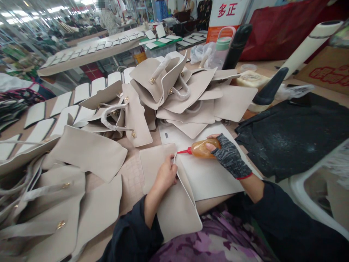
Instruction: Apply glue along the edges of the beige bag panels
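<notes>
My bare left hand (167,172) pinches the edge of a beige leather piece (178,211) that leans toward my lap, its layers slightly parted along the edge. In my right hand (227,154), which wears a grey fingerless glove with red trim, is an amber glue bottle (203,149). Its red nozzle points left, and the tip meets or nearly meets the leather edge just beside my left fingertips. Under the bottle lies a white board (215,178).
Beige bag pieces with wrapped handles (174,87) are heaped behind my hands, and more (100,153) lie at left. Black cloth (297,134) and a white-rimmed bin (302,189) are at right. A cream cylinder (311,47) and a dark bottle (237,45) stand beyond. A person (109,18) is far back.
</notes>
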`<state>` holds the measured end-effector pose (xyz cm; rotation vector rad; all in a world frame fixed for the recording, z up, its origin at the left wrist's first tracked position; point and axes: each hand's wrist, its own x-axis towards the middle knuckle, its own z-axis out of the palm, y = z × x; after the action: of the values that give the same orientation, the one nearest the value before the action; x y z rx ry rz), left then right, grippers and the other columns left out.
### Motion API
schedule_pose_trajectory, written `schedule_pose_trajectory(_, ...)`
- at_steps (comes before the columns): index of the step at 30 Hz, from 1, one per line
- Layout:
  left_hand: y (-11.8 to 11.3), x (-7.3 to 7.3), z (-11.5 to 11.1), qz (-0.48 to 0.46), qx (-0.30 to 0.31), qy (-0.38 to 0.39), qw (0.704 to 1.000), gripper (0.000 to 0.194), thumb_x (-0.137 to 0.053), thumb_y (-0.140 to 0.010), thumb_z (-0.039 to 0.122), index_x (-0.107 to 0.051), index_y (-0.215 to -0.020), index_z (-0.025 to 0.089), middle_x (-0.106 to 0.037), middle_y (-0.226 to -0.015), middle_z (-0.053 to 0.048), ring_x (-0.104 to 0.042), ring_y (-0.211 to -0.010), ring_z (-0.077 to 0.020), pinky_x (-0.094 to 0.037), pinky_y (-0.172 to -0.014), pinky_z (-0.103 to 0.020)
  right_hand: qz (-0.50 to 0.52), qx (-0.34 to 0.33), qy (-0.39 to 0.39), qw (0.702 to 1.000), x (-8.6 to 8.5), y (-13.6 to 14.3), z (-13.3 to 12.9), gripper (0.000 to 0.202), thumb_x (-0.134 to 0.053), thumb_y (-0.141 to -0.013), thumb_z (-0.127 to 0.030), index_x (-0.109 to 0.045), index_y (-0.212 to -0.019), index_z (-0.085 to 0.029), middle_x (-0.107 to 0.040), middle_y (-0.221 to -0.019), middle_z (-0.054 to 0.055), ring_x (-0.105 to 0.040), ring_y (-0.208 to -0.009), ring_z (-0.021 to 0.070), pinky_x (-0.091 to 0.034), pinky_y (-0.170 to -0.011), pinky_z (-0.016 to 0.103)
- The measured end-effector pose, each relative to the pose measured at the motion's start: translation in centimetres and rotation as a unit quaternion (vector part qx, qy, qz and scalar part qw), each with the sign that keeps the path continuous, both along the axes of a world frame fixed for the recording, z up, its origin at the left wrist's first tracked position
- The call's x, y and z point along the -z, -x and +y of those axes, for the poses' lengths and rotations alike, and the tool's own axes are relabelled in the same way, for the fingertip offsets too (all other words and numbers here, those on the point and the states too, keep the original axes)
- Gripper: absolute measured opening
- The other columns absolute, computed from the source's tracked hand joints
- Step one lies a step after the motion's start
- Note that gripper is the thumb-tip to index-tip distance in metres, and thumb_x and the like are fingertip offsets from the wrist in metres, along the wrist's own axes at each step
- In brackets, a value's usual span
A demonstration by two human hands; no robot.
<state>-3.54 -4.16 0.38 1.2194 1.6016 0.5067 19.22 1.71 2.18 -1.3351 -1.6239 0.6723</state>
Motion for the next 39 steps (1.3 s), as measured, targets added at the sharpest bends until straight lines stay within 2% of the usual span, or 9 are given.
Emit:
schedule_pose_trajectory(6,0.0,0.2,-0.1,-0.002,-0.002,-0.013,1.000,0.045,-0.036,-0.084,0.018,-0.034,-0.129,0.017,-0.047,-0.060,0.008,-0.047,-0.034,-0.0070,-0.038,-0.032,-0.017,-0.023,-0.006,-0.003,1.000,-0.8,0.1,0.2,0.036,-0.055,-0.079,-0.053,-0.057,-0.095,-0.021,-0.061,-0.091,0.009,-0.059,-0.084,0.0254,-0.050,-0.080,0.044)
schedule_pose_trajectory(16,0.1,-0.1,0.0,-0.003,0.005,-0.012,1.000,0.045,-0.034,-0.084,0.018,-0.034,-0.129,0.016,-0.047,-0.055,0.009,-0.046,-0.033,-0.0084,-0.035,-0.033,-0.017,-0.016,-0.017,0.014,1.000,-0.5,0.4,0.5,0.024,-0.054,-0.078,-0.038,-0.056,-0.095,-0.021,-0.062,-0.093,0.008,-0.060,-0.088,0.0252,-0.050,-0.084,0.045)
schedule_pose_trajectory(26,0.0,-0.2,0.0,-0.008,0.002,-0.014,1.000,0.042,-0.034,-0.084,0.020,-0.035,-0.125,0.017,-0.045,-0.055,0.010,-0.044,-0.033,-0.0069,-0.034,-0.032,-0.015,-0.027,-0.048,0.048,0.997,-1.6,0.0,1.0,0.031,-0.055,-0.078,-0.044,-0.056,-0.095,-0.019,-0.061,-0.090,0.010,-0.060,-0.083,0.0260,-0.051,-0.080,0.046)
schedule_pose_trajectory(35,-0.1,-0.3,-0.1,0.019,0.010,-0.023,1.000,0.042,-0.034,-0.085,0.020,-0.035,-0.127,0.017,-0.046,-0.055,0.009,-0.046,-0.033,-0.0072,-0.036,-0.034,-0.016,-0.029,-0.067,0.065,0.995,-1.9,-0.7,0.0,0.030,-0.056,-0.078,-0.046,-0.057,-0.094,-0.021,-0.062,-0.089,0.009,-0.061,-0.081,0.0271,-0.051,-0.079,0.049)
schedule_pose_trajectory(39,-0.1,-0.2,0.0,0.023,0.013,-0.023,0.999,0.044,-0.034,-0.085,0.020,-0.034,-0.129,0.017,-0.047,-0.057,0.009,-0.046,-0.033,-0.0082,-0.037,-0.034,-0.018,-0.026,-0.065,0.064,0.995,-1.8,-1.2,-0.7,0.027,-0.056,-0.078,-0.043,-0.057,-0.095,-0.022,-0.063,-0.093,0.010,-0.061,-0.086,0.0285,-0.050,-0.083,0.051)
